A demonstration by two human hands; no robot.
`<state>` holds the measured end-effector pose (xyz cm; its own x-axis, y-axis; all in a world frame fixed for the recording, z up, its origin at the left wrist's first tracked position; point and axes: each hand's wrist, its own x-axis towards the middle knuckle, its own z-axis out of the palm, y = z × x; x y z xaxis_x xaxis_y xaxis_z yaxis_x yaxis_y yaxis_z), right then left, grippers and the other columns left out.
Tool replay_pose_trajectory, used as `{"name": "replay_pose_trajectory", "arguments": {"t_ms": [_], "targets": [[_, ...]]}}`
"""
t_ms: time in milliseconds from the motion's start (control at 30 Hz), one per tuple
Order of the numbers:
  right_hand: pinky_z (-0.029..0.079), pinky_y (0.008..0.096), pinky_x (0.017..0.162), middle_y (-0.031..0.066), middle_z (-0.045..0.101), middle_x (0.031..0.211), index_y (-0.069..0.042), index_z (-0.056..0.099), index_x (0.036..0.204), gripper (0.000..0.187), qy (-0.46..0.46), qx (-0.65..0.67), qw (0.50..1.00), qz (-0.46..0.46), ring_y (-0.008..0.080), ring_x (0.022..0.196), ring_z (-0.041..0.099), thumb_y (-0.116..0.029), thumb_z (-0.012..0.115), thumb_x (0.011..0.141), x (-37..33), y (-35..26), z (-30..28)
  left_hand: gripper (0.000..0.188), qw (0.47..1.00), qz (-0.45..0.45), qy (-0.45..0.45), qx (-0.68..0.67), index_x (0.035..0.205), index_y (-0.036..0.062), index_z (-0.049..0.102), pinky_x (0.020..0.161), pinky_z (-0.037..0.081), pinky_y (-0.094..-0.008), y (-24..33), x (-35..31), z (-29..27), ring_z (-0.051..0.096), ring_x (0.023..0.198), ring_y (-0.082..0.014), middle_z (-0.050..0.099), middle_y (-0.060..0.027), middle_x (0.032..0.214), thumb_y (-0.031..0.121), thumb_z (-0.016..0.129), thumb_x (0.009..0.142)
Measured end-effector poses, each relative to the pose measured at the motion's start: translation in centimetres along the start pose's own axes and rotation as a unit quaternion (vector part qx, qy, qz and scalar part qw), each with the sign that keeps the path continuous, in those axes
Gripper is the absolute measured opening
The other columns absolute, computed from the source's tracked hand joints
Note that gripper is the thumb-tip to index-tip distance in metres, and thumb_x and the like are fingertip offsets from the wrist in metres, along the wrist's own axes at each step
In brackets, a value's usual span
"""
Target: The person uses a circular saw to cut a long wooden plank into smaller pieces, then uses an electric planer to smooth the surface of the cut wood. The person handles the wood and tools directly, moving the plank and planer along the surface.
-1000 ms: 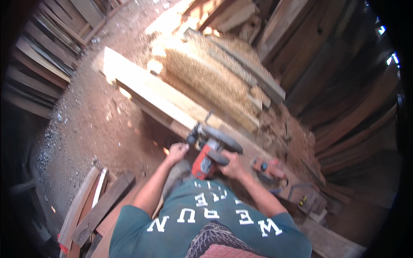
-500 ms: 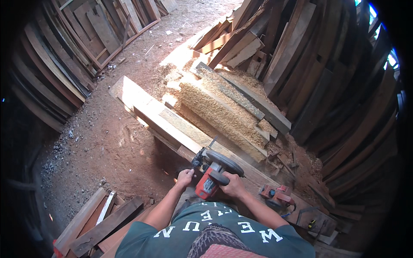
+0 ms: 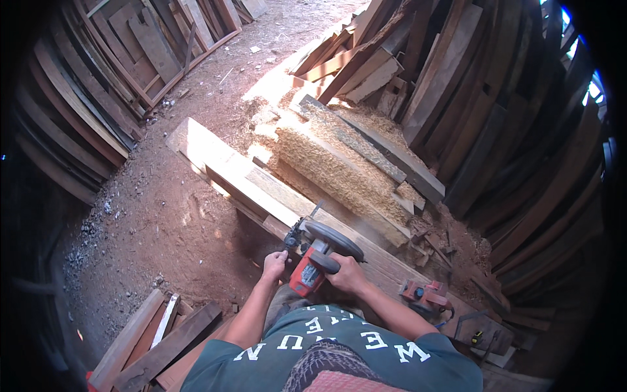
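Note:
A red and black circular saw (image 3: 304, 276) rests across a long pale plank (image 3: 225, 158) in front of my body. My right hand (image 3: 347, 274) is wrapped round its rear handle. My left hand (image 3: 276, 264) is closed in a pinch beside the front of the saw's base, at the plank's near side. What its fingers hold, if anything, is too small to make out. The blade under the guard is hidden.
A red power tool (image 3: 424, 295) with a cord lies to the right of the saw, and a yellow tape measure (image 3: 477, 338) lies beyond it. Sawdust-covered boards (image 3: 326, 166) are stacked past the plank. Loose planks (image 3: 171, 346) lie at lower left; upright boards (image 3: 450, 78) lean at right.
The saw has shifted slightly left along the plank, with my right hand still on its handle. My left hand has moved a little the same way and stays closed.

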<state>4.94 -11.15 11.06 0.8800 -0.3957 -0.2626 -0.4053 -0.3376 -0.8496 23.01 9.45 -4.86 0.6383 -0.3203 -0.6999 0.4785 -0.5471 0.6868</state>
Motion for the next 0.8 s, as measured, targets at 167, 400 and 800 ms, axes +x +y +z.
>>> {"name": "replay_pose_trajectory", "arguments": {"t_ms": [167, 400, 800], "targets": [[0.059, 0.0502, 0.083, 0.0244, 0.076, 0.095, -0.007, 0.074, 0.109, 0.027, 0.006, 0.006, 1.0, -0.007, 0.0455, 0.094, 0.074, -0.016, 0.077, 0.083, 1.7, -0.6, 0.7, 0.037, 1.0, -0.01, -0.004, -0.021, 0.102, -0.0005, 0.08, 0.076, 0.051, -0.031, 2.1, 0.2, -1.0, 0.065, 0.082, -0.0107, 0.077, -0.0035, 0.089, 0.033, 0.065, 0.11], [0.058, 0.0465, 0.08, 0.0221, 0.075, 0.094, -0.005, 0.074, 0.107, 0.025, 0.004, 0.013, 1.0, -0.026, 0.0419, 0.09, 0.075, -0.014, 0.078, 0.084, 3.8, -2.1, 2.2, 0.035, 0.999, 0.03, 0.01, -0.031, 0.104, -0.0002, 0.08, 0.074, 0.05, -0.0305, 0.5, 3.3, -3.6, 0.064, 0.079, -0.0105, 0.077, -0.003, 0.089, 0.032, 0.066, 0.11], [0.059, 0.0477, 0.082, 0.0232, 0.075, 0.096, -0.007, 0.074, 0.109, 0.026, -0.007, 0.0, 1.0, -0.009, 0.0444, 0.093, 0.075, -0.016, 0.076, 0.085, 7.6, -4.8, 4.1, 0.036, 1.0, 0.007, 0.016, 0.006, 0.105, -0.0001, 0.08, 0.075, 0.051, -0.0312, 3.9, 4.8, -7.6, 0.066, 0.081, -0.0114, 0.078, -0.0045, 0.09, 0.033, 0.066, 0.109]]}}
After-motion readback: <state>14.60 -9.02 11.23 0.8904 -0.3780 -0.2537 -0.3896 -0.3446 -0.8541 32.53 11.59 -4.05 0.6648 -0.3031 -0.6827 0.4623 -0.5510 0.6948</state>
